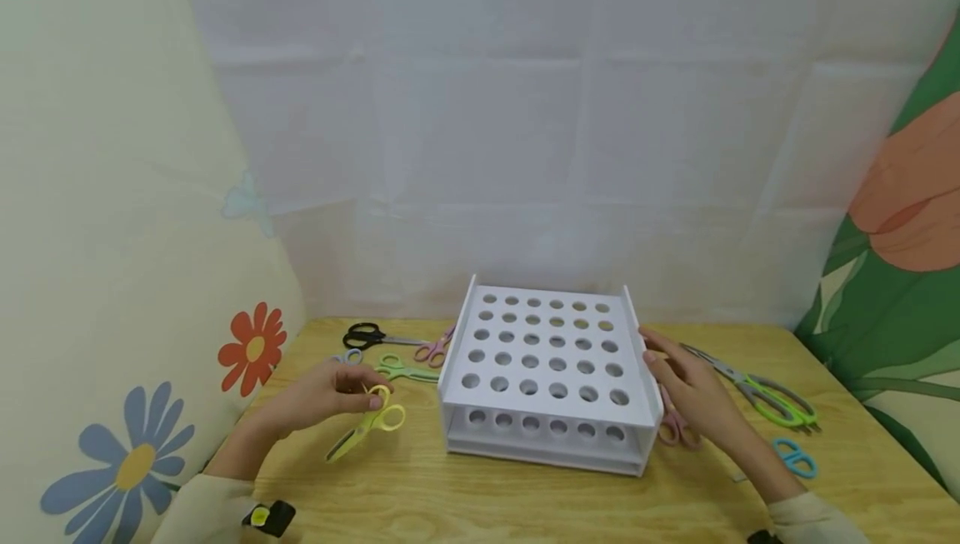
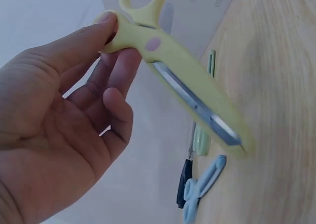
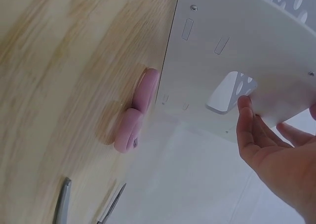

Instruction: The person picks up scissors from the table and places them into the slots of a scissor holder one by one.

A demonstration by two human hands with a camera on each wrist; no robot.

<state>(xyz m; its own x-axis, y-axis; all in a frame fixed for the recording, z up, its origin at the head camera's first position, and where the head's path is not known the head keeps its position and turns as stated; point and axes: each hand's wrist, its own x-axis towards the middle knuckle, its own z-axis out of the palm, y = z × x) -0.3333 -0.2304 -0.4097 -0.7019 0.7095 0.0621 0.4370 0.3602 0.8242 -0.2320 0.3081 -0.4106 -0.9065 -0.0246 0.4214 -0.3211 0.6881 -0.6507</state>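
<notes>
My left hand (image 1: 322, 398) pinches yellow scissors (image 1: 366, 426) by one handle loop, between thumb and fingers. In the left wrist view, the yellow scissors (image 2: 180, 70) hang above the table with the blade slanting down, a metal strip along it. Nearby stands a white rack (image 1: 517, 405) with rows of round holes in its tiers. My right hand (image 1: 693, 394) touches the rack's right side panel. From the right wrist, its fingertips (image 3: 244, 103) lie by the cut-out in that panel (image 3: 197, 56). Pink scissors (image 3: 132, 127) lie against the panel's bottom edge.
Black scissors (image 1: 363, 336), green scissors (image 1: 408, 372), light blue scissors (image 1: 349, 356) and another pink pair (image 1: 431, 351) lie left of the rack. Large grey-green scissors (image 1: 772, 398) and blue-handled scissors (image 1: 795, 458) lie on the right. A white sheet (image 1: 525, 152) hangs behind the table (image 1: 420, 502).
</notes>
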